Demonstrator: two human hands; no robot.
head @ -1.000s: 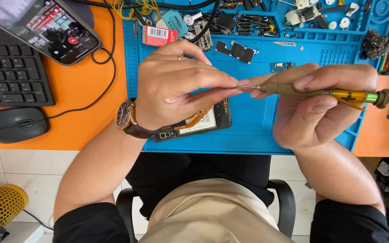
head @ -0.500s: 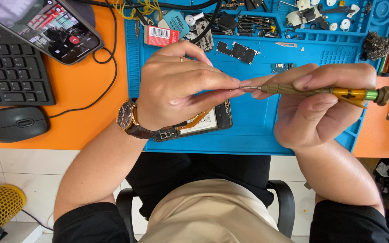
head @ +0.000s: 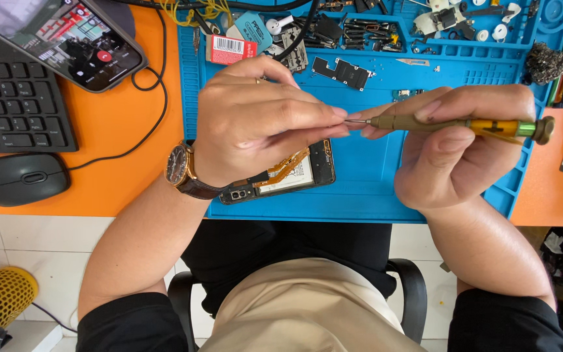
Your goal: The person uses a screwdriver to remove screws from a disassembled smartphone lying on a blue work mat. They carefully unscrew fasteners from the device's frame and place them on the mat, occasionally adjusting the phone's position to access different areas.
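I am pinching the screwdriver [head: 451, 124] tip with my left hand [head: 262, 120], right hand [head: 464, 146] gripping its handle, above the opened phone [head: 281, 176]; likely seating a tiny screw, steadiness needed next.

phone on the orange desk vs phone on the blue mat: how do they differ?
The phone on the orange desk is whole, its screen lit; the opened phone on the blue mat shows bare insides and an orange flex. The first lies clear at top left; the second sits partly under the left hand. Both lie flat.
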